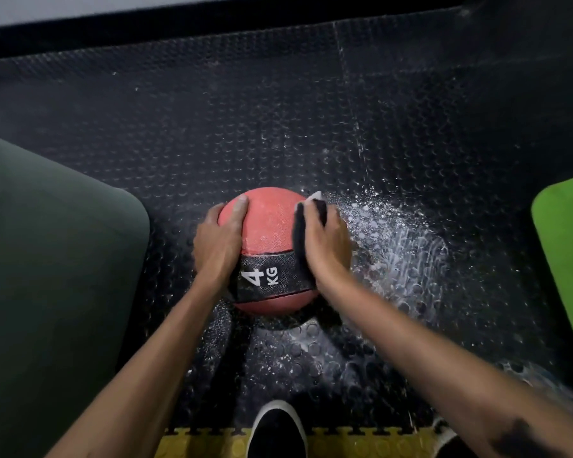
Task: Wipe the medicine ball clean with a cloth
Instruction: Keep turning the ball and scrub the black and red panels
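Observation:
A red medicine ball (268,226) with a black band marked "4 KG" sits on the dark studded floor mat (278,120), at the centre of the view. My left hand (217,239) lies on the ball's left side, fingers spread over its curve. My right hand (325,242) presses a dark cloth (303,233) against the ball's right side. A white corner of the cloth sticks out past my fingertips. Most of the cloth is hidden under the hand.
A dark green mat (47,276) lies at the left and a bright green mat (566,246) at the right edge. White splashes or smears (397,246) cover the floor right of the ball. My black shoe (277,431) stands on a yellow tile strip (361,442) below.

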